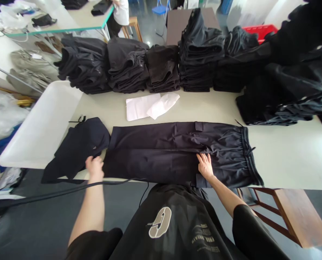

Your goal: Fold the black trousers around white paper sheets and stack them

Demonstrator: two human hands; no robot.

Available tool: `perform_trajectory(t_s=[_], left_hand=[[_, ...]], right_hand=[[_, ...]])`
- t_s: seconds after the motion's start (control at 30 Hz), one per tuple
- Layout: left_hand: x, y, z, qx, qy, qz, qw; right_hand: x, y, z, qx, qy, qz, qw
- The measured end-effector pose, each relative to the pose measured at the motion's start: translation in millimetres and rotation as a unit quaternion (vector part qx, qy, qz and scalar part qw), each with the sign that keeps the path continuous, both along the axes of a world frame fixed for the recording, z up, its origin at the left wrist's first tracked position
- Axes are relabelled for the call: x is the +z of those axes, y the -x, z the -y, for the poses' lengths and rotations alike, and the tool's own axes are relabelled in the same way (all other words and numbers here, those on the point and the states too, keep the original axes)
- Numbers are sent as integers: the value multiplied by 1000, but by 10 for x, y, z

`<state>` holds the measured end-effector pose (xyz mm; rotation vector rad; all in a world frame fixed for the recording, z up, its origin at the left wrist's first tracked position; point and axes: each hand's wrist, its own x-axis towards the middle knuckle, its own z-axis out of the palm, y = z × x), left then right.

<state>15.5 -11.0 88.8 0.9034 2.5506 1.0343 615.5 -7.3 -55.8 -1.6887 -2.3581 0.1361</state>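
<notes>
Black cargo trousers [150, 164] lie flat across the pale table [285, 155], their gathered waistband with a drawstring at the right and the leg ends at the left. My right hand [205, 166] rests on them near the crotch seam, fingers spread and holding nothing. At the left, a crumpled dark garment [82, 141] partly hangs over the table's front edge. My left hand [94, 168] is at its lower right side, fingers curled and blurred; whether it grips the cloth cannot be made out.
Stacks of folded dark trousers [128, 65] line the back. White sheets [141, 106] lie before them. A white tub [45, 122] stands left, a heap of black clothes [285, 90] right. A black cable [69, 193] crosses my left forearm. A wooden stool [301, 216] and a person [121, 12] are visible.
</notes>
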Motion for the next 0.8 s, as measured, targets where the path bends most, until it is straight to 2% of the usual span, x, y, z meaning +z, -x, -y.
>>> perform_trajectory(t_s=[0.07, 0.1, 0.13, 0.17, 0.2, 0.27, 0.37, 0.47, 0.57, 0.63, 0.7, 0.8], left_hand=[[-312, -409, 15, -55, 44, -6, 998], [-463, -600, 61, -139, 100, -39, 984], [-600, -766, 125, -197, 154, -70, 966], [-715, -895, 199, -225, 207, -100, 947], [-805, -983, 271, -234, 254, -131, 929], [-909, -1029, 370, -213, 322, -168, 907], [-926, -878, 347, -200, 371, -170, 890], [-883, -706, 204, -217, 386, -153, 884], [-859, -711, 109, -214, 380, -148, 888], [-868, -856, 95, -213, 337, -178, 900], [-888, -1125, 103, -248, 262, -216, 908], [-894, -1759, 137, -381, 177, -216, 881]], right_hand=[[15, 92, -38, 57, -3, -24, 998], [23, 146, -69, 61, -4, -36, 997], [30, 200, -108, 47, -5, -46, 998], [38, 253, -151, 18, -7, -53, 998], [45, 302, -196, -17, -9, -56, 998], [57, 380, -276, -76, -9, -50, 996], [53, 442, -319, -125, -1, -33, 992], [13, 448, -235, -135, -4, -28, 990], [-8, 429, -90, -138, -16, -27, 990], [35, 386, -33, -139, -9, -36, 990], [139, 259, -54, -137, 18, -64, 988], [377, -234, -203, -201, 46, -117, 972]])
